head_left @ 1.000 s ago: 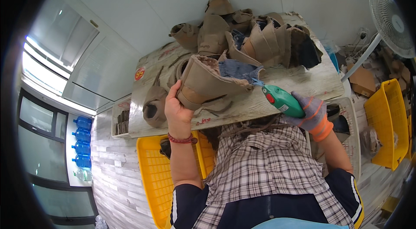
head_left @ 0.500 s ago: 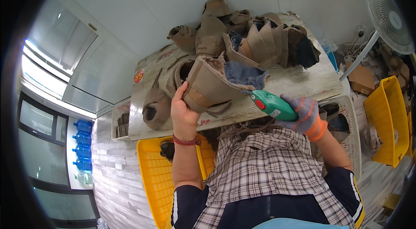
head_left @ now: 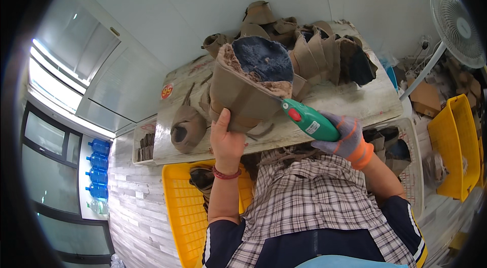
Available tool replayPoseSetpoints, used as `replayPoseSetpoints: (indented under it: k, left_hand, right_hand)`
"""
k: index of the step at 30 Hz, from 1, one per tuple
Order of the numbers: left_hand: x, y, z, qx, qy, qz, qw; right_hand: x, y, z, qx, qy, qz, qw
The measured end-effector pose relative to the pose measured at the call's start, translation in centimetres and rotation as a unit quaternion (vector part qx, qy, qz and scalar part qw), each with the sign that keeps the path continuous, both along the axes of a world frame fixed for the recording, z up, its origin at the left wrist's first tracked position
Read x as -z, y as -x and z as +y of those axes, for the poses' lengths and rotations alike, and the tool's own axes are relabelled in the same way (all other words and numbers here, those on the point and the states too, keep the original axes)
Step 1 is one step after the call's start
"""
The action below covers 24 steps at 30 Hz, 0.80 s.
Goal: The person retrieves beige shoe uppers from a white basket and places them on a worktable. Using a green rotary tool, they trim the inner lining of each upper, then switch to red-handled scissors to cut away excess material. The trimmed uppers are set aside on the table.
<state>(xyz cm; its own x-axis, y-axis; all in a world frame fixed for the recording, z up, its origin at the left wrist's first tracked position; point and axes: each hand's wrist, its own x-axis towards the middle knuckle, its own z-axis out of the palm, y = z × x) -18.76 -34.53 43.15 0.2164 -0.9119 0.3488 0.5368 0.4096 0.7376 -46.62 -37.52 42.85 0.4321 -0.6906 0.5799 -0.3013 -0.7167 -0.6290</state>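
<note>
One upper (head_left: pixel 241 94), tan with a fleece and dark blue lining, is held over the near part of the counter (head_left: pixel 342 110). It is gripped low by the left hand (head_left: pixel 227 140); one digit is seen on its outer face, and the placing of the other fingers cannot be told. One green cutter (head_left: pixel 313 125) is clasped by the gloved right hand (head_left: pixel 349 137), its fingers wrapped around the body, its tip set at the upper's lower right edge. One separate piece (head_left: pixel 188 128) is seen at the counter's left end. The pile (head_left: pixel 313 55) behind cannot be fully counted, since its pieces overlap and are partly blocked by the held upper. One yellow basket (head_left: pixel 181 212) is placed below at the left, and at least one tub (head_left: pixel 453 148) of the same colour at the far right. One pale crate (head_left: pixel 417 181) is partly hidden by the right arm. One fan (head_left: pixel 456 27), four blue jugs (head_left: pixel 100 161) and one clear jug (head_left: pixel 98 207) are also seen.
</note>
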Motion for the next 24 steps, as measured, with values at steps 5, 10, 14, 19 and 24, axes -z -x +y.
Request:
replayPoseSetpoints:
  k: [5,10,14,19,24]
  left_hand:
    - [1.6,0.8,0.0,0.036,0.035,-0.024,0.998]
    - [3.8,1.0,-0.3,-0.089,0.022,-0.269,0.959]
    - [3.1,1.7,-0.6,-0.216,0.063,-0.483,0.846]
    - [4.3,1.2,-0.7,-0.298,0.141,-0.728,0.601]
    - [5.3,2.3,-0.3,-0.289,0.174,-0.772,0.539]
  right_hand:
    - [-0.3,-0.9,-0.2,-0.016,-0.055,-0.026,0.998]
    - [-0.2,-1.5,-0.4,0.008,-0.074,-0.039,0.996]
    - [-0.1,-1.8,-0.5,0.029,-0.108,-0.061,0.992]
    - [0.1,-2.1,-0.6,0.036,-0.212,-0.129,0.968]
    - [-0.1,-1.6,-0.9,0.05,-0.219,-0.132,0.965]
